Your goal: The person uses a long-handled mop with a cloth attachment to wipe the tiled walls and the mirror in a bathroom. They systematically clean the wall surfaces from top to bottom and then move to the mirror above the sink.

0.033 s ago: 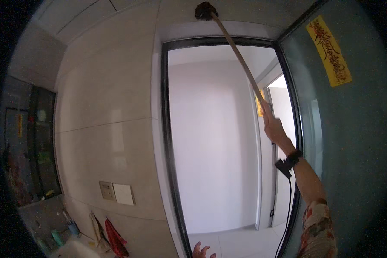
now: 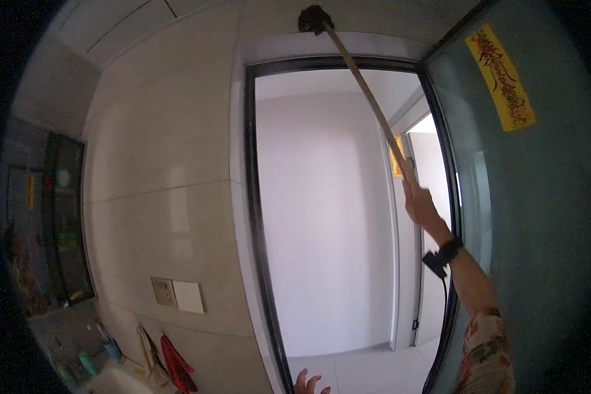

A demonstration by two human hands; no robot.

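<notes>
My right hand (image 2: 421,205) is closed around the lower part of a long-handled duster (image 2: 370,95), its thin wooden stick slanting up and to the left. At the top, the dark, shaggy head (image 2: 314,20) rests against the wall above the doorway; the exact kind of head is hard to make out. A black band with a small device (image 2: 444,255) and a cable is strapped to my right wrist. Low in the doorway, my left hand (image 2: 310,383) shows only its fingers, spread and holding nothing; its palm lies below the picture's edge.
A black door frame (image 2: 251,151) surrounds the bright opening. On the right stands a greenish glass panel (image 2: 545,230) bearing a yellow paper strip (image 2: 503,79). Left are a tiled wall (image 2: 157,131), switch plates (image 2: 178,293), a hanging red cloth (image 2: 176,363) and a dark glass-fronted cabinet (image 2: 65,223).
My right hand sits slightly lower, and the wrist cable hangs differently. The duster's head has barely shifted, and the left hand looks the same.
</notes>
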